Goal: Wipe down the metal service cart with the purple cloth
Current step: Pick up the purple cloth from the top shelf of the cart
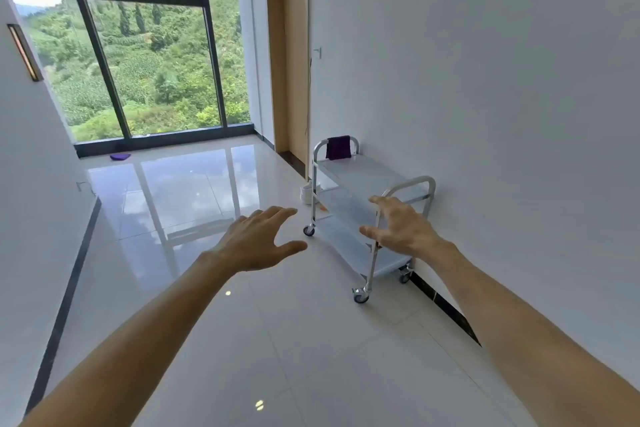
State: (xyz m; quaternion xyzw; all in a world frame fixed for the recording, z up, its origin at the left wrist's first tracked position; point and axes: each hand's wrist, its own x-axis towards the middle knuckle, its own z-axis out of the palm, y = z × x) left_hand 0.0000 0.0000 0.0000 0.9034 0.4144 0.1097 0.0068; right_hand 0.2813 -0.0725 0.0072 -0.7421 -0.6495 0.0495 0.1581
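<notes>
A metal service cart (367, 177) with three shelves and small wheels stands against the white wall on the right. The purple cloth (338, 147) hangs over the cart's far handle. Both my arms stretch forward over the floor. My left hand (256, 241) is spread, fingers straight, holding nothing, left of the cart and short of it. My right hand (398, 227) is also spread and empty, in front of the cart's near handle (420, 182) as seen from here, apart from it.
Glossy white tile floor (263, 340) runs ahead to a tall window (145, 55). A wooden door (294, 66) sits just beyond the cart. A small purple object (120, 156) lies by the window. A white item (306, 193) stands on the floor behind the cart.
</notes>
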